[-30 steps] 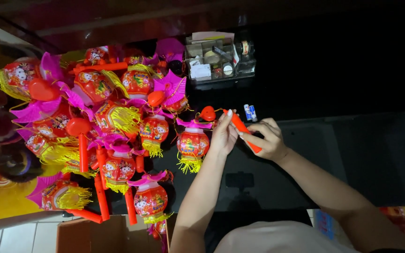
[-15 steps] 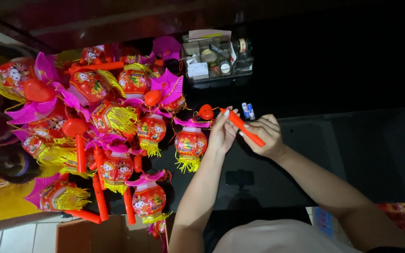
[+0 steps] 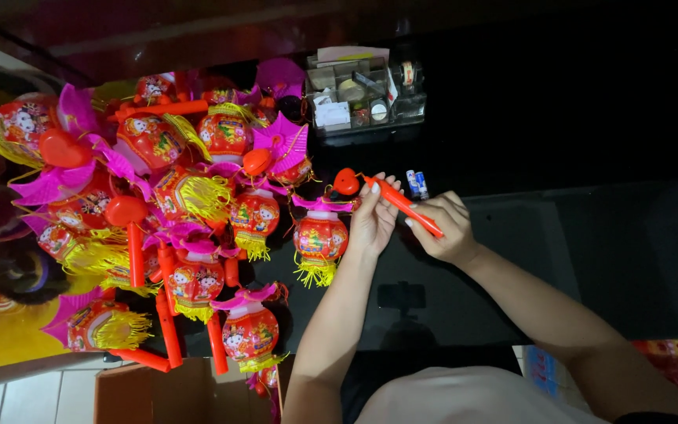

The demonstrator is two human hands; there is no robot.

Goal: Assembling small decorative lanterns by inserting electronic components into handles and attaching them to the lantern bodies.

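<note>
Both my hands hold an orange-red plastic lantern stick (image 3: 403, 206) over a dark glossy table (image 3: 559, 235). My left hand (image 3: 372, 218) grips its upper part, close to the red heart (image 3: 345, 181) at its tip. My right hand (image 3: 445, 229) pinches the lower end. A small red and pink toy lantern (image 3: 321, 238) with a yellow tassel lies just left of my left hand, joined to the stick by a thin string. Two small batteries (image 3: 417, 184) lie on the table just above my right hand.
A big heap of similar red, pink and yellow lanterns (image 3: 158, 212) with orange sticks covers the left side. A clear organiser box (image 3: 362, 94) with small items stands at the back. A cardboard box (image 3: 190, 392) sits at the lower left.
Both hands and the stick have stayed in nearly the same place; the fingers have shifted slightly along the stick.
</note>
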